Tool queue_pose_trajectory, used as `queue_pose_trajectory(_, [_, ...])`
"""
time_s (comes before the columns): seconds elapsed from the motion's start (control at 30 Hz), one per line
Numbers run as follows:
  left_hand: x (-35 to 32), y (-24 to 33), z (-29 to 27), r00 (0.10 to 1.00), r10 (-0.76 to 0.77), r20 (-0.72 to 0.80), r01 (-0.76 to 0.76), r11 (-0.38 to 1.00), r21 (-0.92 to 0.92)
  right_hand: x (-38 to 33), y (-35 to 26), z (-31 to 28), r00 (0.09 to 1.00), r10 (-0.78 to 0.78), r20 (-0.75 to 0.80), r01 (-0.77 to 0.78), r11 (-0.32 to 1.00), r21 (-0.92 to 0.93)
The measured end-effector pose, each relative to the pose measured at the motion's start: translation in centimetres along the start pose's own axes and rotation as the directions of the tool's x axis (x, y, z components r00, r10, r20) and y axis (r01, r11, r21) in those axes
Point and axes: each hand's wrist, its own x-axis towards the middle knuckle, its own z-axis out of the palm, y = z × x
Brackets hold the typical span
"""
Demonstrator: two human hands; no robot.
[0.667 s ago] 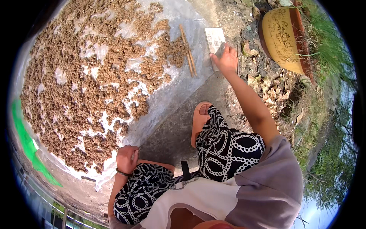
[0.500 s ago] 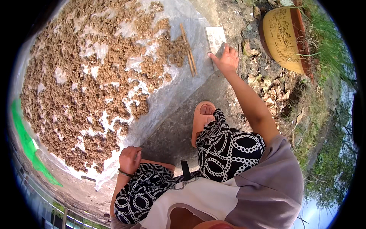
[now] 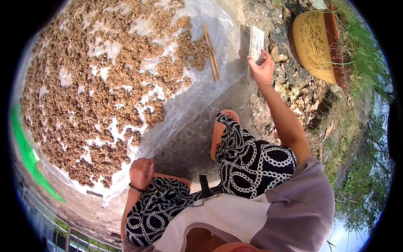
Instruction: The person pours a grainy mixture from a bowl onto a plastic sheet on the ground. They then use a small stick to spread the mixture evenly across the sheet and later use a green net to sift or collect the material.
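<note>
Outdoors, head view: concrete ground with a clear plastic sheet [image 3: 201,96] spread flat on it, covered by a thin layer of brown crumbly bits [image 3: 105,96], probably laid out thin to dry in the sun. Two sticks [image 3: 211,52] lie on the sheet's far edge, beside the bits. Person squats at the sheet's bare corner, knees in patterned trousers. Right hand [image 3: 262,69] reaches far forward, fingers closed on the lower edge of a pale flat card [image 3: 256,42] that rests on the ground just past the sheet. Left hand [image 3: 140,173] rests on the left knee, loosely curled, holding nothing, likely for balance. Yellow pot [image 3: 312,42] stands in dry leaves and grass, right of the card.
</note>
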Motion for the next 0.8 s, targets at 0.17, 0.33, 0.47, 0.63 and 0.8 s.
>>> queue_pose_trajectory(0.17, [1.0, 0.2, -0.4, 0.999, -0.004, 0.053, 0.003, 1.0, 0.016, -1.9, -1.2, 1.6, 0.985, -0.105, 0.138, 0.107, 0.994, -0.007])
queue_pose_trajectory(0.33, [1.3, 0.2, -0.5, 1.0, -0.005, 0.021, 0.005, 1.0, -0.004, -2.0, -1.7, 4.3, 0.98, -0.197, 0.014, 0.196, 0.968, -0.154])
queue_pose_trajectory(0.47, [0.6, -0.2, -0.5, 1.0, -0.026, 0.014, 0.026, 1.0, 0.009, -1.3, -3.4, 5.4, 0.981, -0.19, 0.038, 0.194, 0.965, -0.177])
queue_pose_trajectory(0.63, [1.1, -0.2, 0.0, 0.999, 0.036, -0.011, -0.036, 0.999, -0.026, -0.6, -3.1, 6.5, 0.977, -0.21, 0.032, 0.211, 0.942, -0.259])
queue_pose_trajectory(0.8, [0.9, -1.0, -0.3, 0.998, 0.027, -0.054, -0.029, 0.999, -0.032, -1.1, -2.9, 6.0, 0.971, -0.236, 0.041, 0.239, 0.94, -0.245])
